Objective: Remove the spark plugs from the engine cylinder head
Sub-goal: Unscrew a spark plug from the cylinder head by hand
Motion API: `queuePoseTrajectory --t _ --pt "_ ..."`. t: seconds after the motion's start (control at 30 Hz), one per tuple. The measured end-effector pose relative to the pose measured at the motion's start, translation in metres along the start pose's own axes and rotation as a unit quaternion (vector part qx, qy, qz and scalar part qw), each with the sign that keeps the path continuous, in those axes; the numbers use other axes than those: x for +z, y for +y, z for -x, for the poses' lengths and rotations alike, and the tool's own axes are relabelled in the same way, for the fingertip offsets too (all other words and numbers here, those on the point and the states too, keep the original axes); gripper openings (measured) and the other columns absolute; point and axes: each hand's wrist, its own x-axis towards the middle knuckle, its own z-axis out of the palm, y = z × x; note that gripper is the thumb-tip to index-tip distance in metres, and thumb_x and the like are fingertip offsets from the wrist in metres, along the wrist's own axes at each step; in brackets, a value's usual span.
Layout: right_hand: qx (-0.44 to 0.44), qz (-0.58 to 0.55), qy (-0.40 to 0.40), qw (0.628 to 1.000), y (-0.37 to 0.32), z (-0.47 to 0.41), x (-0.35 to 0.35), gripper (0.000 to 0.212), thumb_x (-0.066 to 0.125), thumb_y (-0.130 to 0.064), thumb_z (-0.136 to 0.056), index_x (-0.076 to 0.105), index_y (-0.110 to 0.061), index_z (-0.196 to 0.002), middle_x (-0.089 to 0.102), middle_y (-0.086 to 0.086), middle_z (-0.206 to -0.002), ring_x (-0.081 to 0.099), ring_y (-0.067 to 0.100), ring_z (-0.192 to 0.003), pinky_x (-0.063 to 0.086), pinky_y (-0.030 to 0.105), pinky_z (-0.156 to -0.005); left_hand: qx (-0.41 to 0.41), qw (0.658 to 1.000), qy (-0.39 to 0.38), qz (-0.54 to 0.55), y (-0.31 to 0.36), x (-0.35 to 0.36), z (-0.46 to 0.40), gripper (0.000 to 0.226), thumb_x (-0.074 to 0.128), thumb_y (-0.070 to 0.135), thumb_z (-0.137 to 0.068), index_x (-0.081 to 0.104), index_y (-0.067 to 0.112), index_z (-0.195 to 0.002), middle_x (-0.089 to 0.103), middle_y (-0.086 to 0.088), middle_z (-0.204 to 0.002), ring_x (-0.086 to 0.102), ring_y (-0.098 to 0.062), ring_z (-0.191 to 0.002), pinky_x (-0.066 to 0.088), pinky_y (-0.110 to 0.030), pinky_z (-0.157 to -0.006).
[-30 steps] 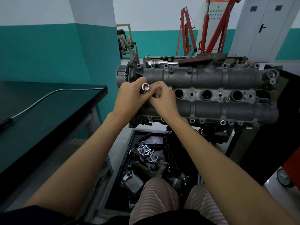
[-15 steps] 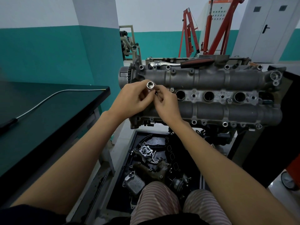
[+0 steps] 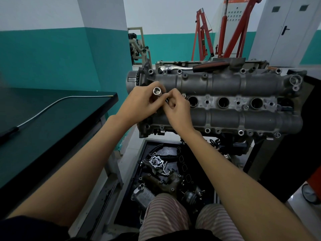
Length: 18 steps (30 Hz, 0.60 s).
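The grey cylinder head (image 3: 225, 86) lies on a stand in front of me, with three open plug wells (image 3: 223, 102) showing in a row. My left hand (image 3: 139, 105) grips a silver socket (image 3: 157, 93), open end facing me, over the head's left end. My right hand (image 3: 177, 110) is pressed against it, fingers curled and pinching at the socket's lower part. What its fingers pinch is hidden, and the leftmost well is covered by both hands.
A ratchet with a red and black handle (image 3: 196, 66) rests on the head's far edge. A dark green bench (image 3: 52, 122) with a silver cable (image 3: 52, 105) stands at left. A tray of engine parts (image 3: 163, 173) sits below, by my knees. Red hoists (image 3: 225, 28) stand behind.
The socket and both hands have lifted slightly and turned, so the socket's open end faces me more. My right fingers have shifted on its lower part.
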Motion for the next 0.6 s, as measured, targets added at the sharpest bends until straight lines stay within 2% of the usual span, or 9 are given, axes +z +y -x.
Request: queuePoseTrajectory --t 0.07,0.13,0.23,0.3,0.4,0.47,0.53,0.6 --pt "-0.013 0.004 -0.004 1.0 0.0 0.001 0.0 0.021 0.057 -0.01 -0.088 0.046 -0.025 -0.077 0.033 -0.011 -0.051 0.035 0.005 -0.048 0.031 0.022 -0.05 0.007 1.0 0.004 -0.024 0.0 0.0 0.001 0.018 0.052 0.03 -0.092 0.061 0.014 -0.095 0.062 0.0 -0.064 0.052 -0.008 -0.052 0.044 -0.033 -0.053" --pt "-0.018 0.01 0.003 1.0 0.001 0.002 0.0 0.013 0.055 -0.01 -0.089 0.05 -0.02 -0.084 0.033 -0.012 -0.051 0.037 0.003 -0.047 0.03 0.018 -0.048 -0.001 1.0 0.005 -0.008 0.002 0.001 0.002 0.017 0.052 0.026 -0.093 0.062 0.013 -0.098 0.065 -0.001 -0.068 0.055 -0.011 -0.055 0.046 -0.036 -0.056" --pt "-0.018 0.024 0.001 1.0 0.003 0.001 0.001 0.006 0.056 -0.011 -0.089 0.055 -0.016 -0.093 0.035 -0.011 -0.051 0.038 0.004 -0.047 0.033 0.021 -0.05 -0.026 0.999 0.033 0.015 0.004 0.007 0.007 0.017 0.056 0.023 -0.093 0.062 0.009 -0.099 0.064 -0.002 -0.061 0.061 -0.014 -0.056 0.05 -0.039 -0.06" --pt "-0.011 0.031 0.004 0.999 0.002 0.001 0.002 0.011 0.059 -0.015 -0.088 0.055 -0.014 -0.098 0.036 -0.011 -0.051 0.038 0.005 -0.047 0.036 0.023 -0.051 -0.048 0.997 0.065 0.01 0.005 0.011 0.007 0.024 0.06 0.027 -0.091 0.061 0.003 -0.092 0.061 -0.006 -0.054 0.059 -0.019 -0.051 0.049 -0.04 -0.057" --pt "0.002 0.049 0.01 0.999 0.0 -0.001 0.003 0.015 0.065 -0.018 -0.084 0.051 -0.015 -0.091 0.041 -0.012 -0.053 0.041 0.004 -0.048 0.038 0.025 -0.051 -0.066 0.993 0.096 -0.003 0.007 0.016 0.006 0.034 0.065 0.029 -0.087 0.053 -0.001 -0.08 0.056 -0.011 -0.053 0.054 -0.028 -0.05 0.043 -0.04 -0.05" --pt "0.007 0.05 0.008 0.999 -0.001 -0.001 0.003 0.015 0.063 -0.014 -0.084 0.048 -0.016 -0.083 0.042 -0.01 -0.054 0.039 0.005 -0.048 0.036 0.028 -0.05 -0.06 0.993 0.099 -0.013 0.009 0.017 0.006 0.034 0.066 0.031 -0.086 0.05 0.003 -0.075 0.054 -0.013 -0.054 0.052 -0.031 -0.05 0.04 -0.04 -0.049" --pt "0.003 0.05 0.01 0.999 -0.002 0.0 0.003 0.014 0.06 -0.012 -0.086 0.048 -0.015 -0.08 0.041 -0.007 -0.053 0.038 0.007 -0.048 0.037 0.033 -0.05 -0.053 0.994 0.097 -0.015 0.01 0.017 0.006 0.035 0.065 0.033 -0.087 0.049 0.005 -0.075 0.053 -0.012 -0.054 0.051 -0.03 -0.05 0.039 -0.038 -0.049" --pt "0.0 0.038 0.007 0.999 -0.001 0.002 0.002 0.007 0.057 -0.009 -0.088 0.053 -0.012 -0.083 0.05 0.0 -0.057 0.047 0.013 -0.053 0.043 0.038 -0.054 -0.042 0.995 0.089 -0.033 0.01 0.016 0.007 0.034 0.064 0.034 -0.088 0.053 0.002 -0.083 0.056 -0.009 -0.055 0.053 -0.028 -0.05 0.041 -0.037 -0.049"
